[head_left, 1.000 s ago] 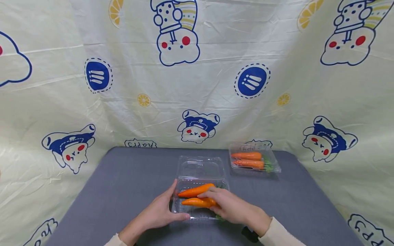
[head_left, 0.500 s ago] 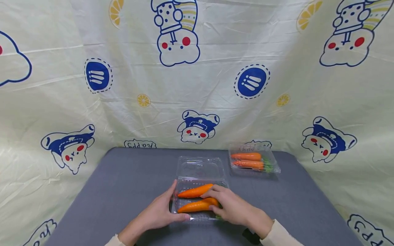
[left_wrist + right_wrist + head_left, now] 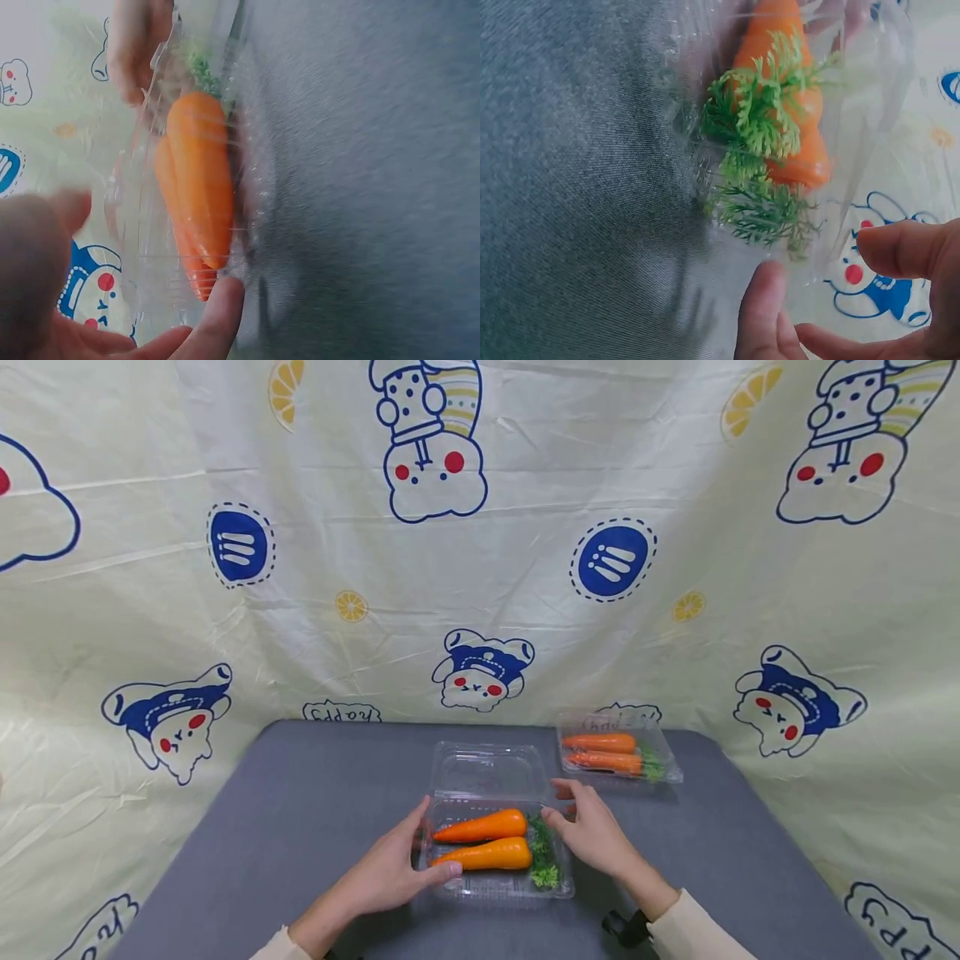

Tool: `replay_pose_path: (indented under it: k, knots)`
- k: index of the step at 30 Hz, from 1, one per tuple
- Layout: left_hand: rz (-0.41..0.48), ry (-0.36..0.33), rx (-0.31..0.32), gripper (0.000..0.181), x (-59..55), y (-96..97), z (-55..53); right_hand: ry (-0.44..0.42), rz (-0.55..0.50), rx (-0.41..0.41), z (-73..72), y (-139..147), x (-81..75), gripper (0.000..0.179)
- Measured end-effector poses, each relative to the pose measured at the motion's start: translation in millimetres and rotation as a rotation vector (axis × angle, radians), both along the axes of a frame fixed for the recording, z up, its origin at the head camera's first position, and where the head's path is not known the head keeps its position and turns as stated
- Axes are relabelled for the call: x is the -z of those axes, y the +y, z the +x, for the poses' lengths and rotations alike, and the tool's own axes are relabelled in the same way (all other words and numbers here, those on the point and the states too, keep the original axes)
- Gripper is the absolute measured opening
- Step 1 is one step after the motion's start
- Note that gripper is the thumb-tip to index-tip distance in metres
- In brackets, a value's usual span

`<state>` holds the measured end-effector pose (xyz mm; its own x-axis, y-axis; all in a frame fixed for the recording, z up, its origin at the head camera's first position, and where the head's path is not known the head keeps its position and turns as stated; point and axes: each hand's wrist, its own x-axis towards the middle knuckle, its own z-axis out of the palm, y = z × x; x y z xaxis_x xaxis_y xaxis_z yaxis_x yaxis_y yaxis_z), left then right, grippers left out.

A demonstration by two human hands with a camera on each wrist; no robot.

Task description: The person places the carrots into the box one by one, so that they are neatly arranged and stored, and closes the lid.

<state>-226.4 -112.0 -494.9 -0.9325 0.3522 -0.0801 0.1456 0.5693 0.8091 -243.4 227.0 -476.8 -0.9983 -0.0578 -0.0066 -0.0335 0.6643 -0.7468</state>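
Observation:
A clear plastic clamshell box (image 3: 491,888) lies on the grey tabletop, its lid (image 3: 487,768) tipped back, away from the person. Inside, two orange carrots lie side by side, a rear carrot (image 3: 483,826) and a front carrot (image 3: 487,855). Their leafy green tops (image 3: 542,853) point toward the right wall. At the box's left end rests my left hand (image 3: 390,870), thumb along the front corner and fingers toward the back. My right hand (image 3: 596,837) is at the right end near the lid hinge, fingers spread and nothing gripped. The right wrist view shows its fingertips close to the greens (image 3: 769,206).
Back right on the grey tabletop (image 3: 337,777) stands another clear box (image 3: 663,768), closed, with two more carrots (image 3: 603,763) inside. A cream cloth printed with cartoon figures (image 3: 487,672) hangs behind and around the table. A dark strap (image 3: 626,929) sits at the right wrist.
My right hand has let go of the front carrot and moved right and back to the box's right end. The front carrot has shifted slightly within the box. The left hand stays put.

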Motion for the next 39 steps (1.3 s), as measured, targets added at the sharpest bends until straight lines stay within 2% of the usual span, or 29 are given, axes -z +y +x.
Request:
replay_pose_path:
  k: [4, 7, 11, 15, 23, 30, 39]
  knots:
    - [0.108, 0.045, -0.078, 0.094, 1.2, 4.3, -11.3, -0.152, -0.203, 0.013, -9.7, 6, 4.0, 0.061]
    - [0.177, 0.019, -0.132, 0.075, 0.8, 8.6, -23.2, -0.219, -0.329, 0.020, -14.9, 9, 7.0, 0.056]
    - [0.233, -0.034, -0.172, 0.060, 2.2, 11.1, -35.0, -0.260, -0.410, 0.011, -17.4, 9, 9.3, 0.054]
    - [0.263, -0.083, -0.190, 0.056, 4.1, 10.1, -40.4, -0.264, -0.446, -0.001, -17.7, 9, 10.6, 0.052]
    - [0.336, -0.136, -0.218, 0.055, 3.3, 8.1, -40.8, -0.232, -0.448, 0.017, -17.1, 11, 14.1, 0.052]
    - [0.399, -0.133, -0.234, 0.046, 1.8, 9.3, -42.6, -0.175, -0.439, 0.004, -15.4, 15, 13.5, 0.045]
    - [0.427, -0.123, -0.232, 0.035, 0.4, 6.2, -39.7, -0.208, -0.483, -0.009, -15.9, 19, 14.8, 0.041]
